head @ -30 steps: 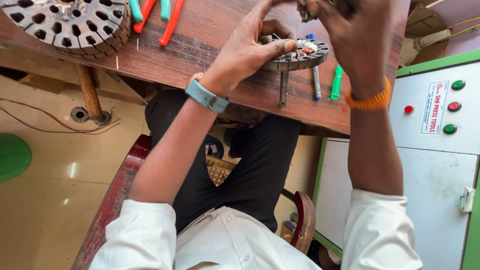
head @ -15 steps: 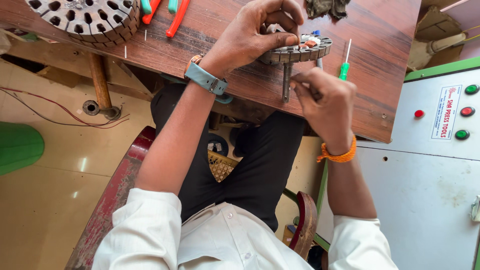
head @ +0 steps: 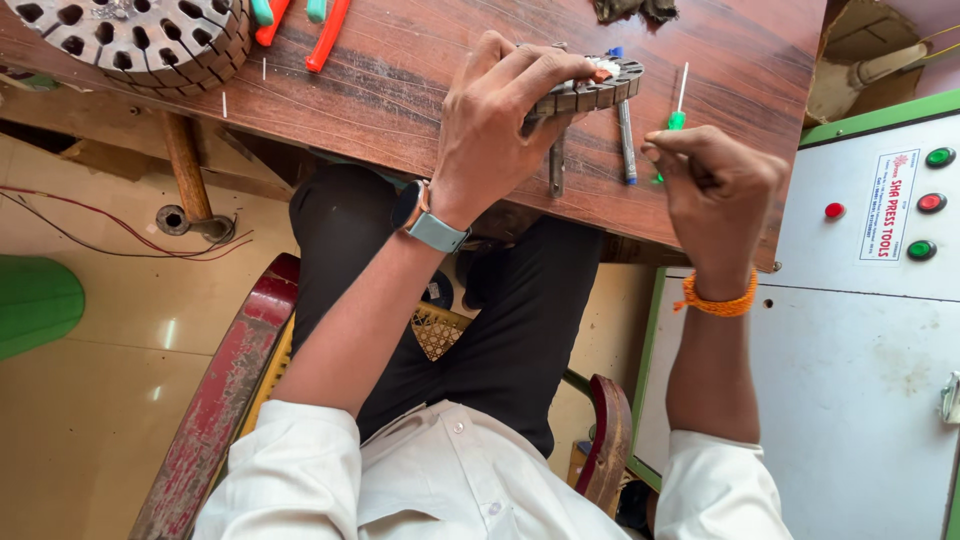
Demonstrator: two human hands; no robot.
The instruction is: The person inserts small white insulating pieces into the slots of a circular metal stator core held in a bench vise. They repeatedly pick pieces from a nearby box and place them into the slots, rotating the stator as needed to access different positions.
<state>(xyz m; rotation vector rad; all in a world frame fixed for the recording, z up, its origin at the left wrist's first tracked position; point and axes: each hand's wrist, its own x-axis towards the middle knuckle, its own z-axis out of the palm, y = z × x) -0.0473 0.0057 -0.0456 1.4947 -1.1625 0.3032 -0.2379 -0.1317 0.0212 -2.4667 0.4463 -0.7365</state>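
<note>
Both hands work at the near edge of the wooden counter [head: 400, 90], seen from the head camera. Left hand [head: 495, 125] is closed over a small slotted metal disc [head: 595, 88], fingers curled across its top and thumb against its rim, holding it flat on the counter. Just beside the disc, on its right, the right hand [head: 715, 180] is pinched shut on something thin; it looks like a wire or a slip of insulation, though the view is too small to be sure. A green-handled screwdriver [head: 678, 112] lies between the disc and the right hand, and a grey pen-like tool [head: 626, 140] lies just below the disc, touching or nearly touching its rim. A metal shaft [head: 556, 165] sticks down from under the disc toward the counter's edge.

Well to the left of the disc sits a larger slotted metal core [head: 140, 40], with red and green tool handles [head: 325, 35] between it and the disc. A grey cabinet with coloured buttons [head: 930, 200] stands to the disc's right.

The disc sits close to the counter's edge, so I judge a slack left grip could let it tip or slide off. The thin piece could also slip from the pinched fingers.
</note>
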